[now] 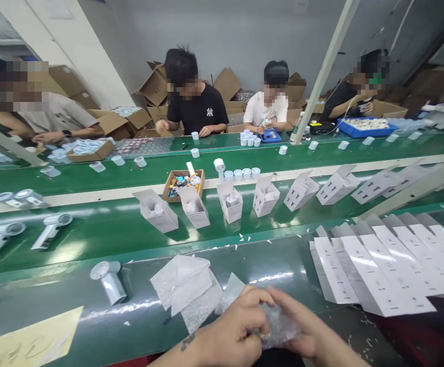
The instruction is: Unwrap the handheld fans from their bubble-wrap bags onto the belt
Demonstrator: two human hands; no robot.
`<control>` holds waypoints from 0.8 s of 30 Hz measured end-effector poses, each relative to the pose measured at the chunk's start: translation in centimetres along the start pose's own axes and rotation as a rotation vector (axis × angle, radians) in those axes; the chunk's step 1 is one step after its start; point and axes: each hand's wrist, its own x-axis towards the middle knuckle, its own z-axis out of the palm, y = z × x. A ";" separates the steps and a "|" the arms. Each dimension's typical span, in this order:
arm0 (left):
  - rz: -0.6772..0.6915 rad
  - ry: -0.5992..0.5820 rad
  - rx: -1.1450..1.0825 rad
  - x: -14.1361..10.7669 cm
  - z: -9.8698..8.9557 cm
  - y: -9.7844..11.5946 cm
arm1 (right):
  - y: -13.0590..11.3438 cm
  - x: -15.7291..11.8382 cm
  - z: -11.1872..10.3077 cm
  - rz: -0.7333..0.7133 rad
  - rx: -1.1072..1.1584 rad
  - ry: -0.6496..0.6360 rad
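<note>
My left hand (pixel 245 318) and my right hand (pixel 300 323) are both closed around a clear bubble-wrap bundle (pixel 279 326) at the lower middle. What lies inside it is hidden by the plastic and my fingers. Just beyond my left hand, flat bubble-wrap bags (pixel 187 285) lie in a loose, overlapping pile on the dark bench. Farther left on the bench lies a silver device shaped like a small hair dryer (pixel 109 283), with a round head and a thick handle.
Several white cartons (pixel 378 270) stand in a slanting row at right. Open white boxes (pixel 229 201) holding wrapped items line the green conveyor (pixel 103 229). A cardboard tray (pixel 184 186) of small parts sits behind. Across the line, several co-workers (pixel 195 107) handle parts. A yellow sheet (pixel 34 339) lies front left.
</note>
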 end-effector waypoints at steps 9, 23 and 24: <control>0.164 0.036 0.690 4.0 -0.5 -3.7 | -6.8 1.3 -1.2 -0.302 -0.812 0.243; -0.327 0.697 -0.210 2.6 -4.5 -3.0 | -15.4 5.0 -10.6 -0.123 -1.639 1.134; -0.337 0.764 -0.330 2.6 -5.0 -2.9 | -15.4 4.8 -10.2 -0.117 -1.649 1.098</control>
